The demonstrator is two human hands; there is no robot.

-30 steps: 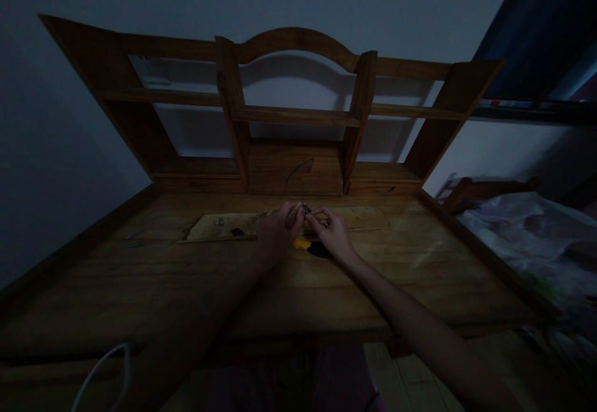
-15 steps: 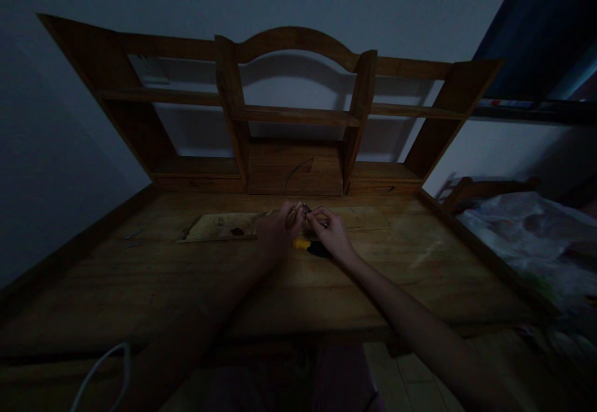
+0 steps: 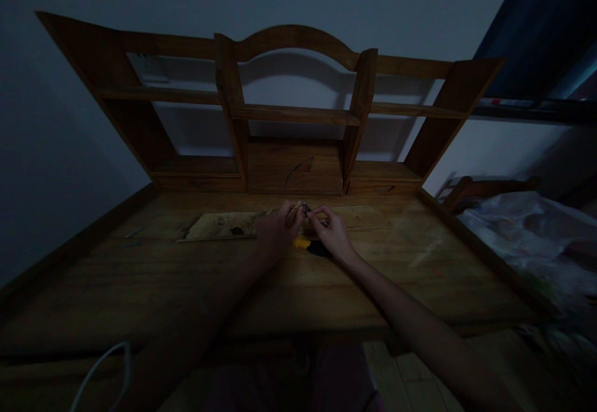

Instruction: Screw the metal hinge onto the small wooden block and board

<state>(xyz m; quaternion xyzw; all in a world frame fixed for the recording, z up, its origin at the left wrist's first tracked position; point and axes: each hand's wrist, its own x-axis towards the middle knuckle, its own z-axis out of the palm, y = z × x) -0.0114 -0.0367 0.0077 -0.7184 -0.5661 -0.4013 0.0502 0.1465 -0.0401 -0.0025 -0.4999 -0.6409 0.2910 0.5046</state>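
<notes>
Close together over the middle of the desk, both my hands are closed at a small shiny metal piece [image 3: 306,208]. My left hand [image 3: 276,230] has its fingers curled around one side of it, and their tips are partly hidden. With thumb and forefinger my right hand [image 3: 331,230] pinches the other side. Too dim and small, the piece's kind cannot be made out. Beneath the hands a wooden board [image 3: 219,225] with a dark hole and stains lies flat. A tool handle, yellow and black [image 3: 303,243], lies just below, partly covered by my right hand.
A wooden shelf unit [image 3: 296,115] stands at the desk's back against the wall. Two thin metal bits [image 3: 133,244] lie on the desk [image 3: 140,287] at left. A white cable [image 3: 100,362] loops at lower left. Plastic bags [image 3: 527,231] sit beyond the right edge.
</notes>
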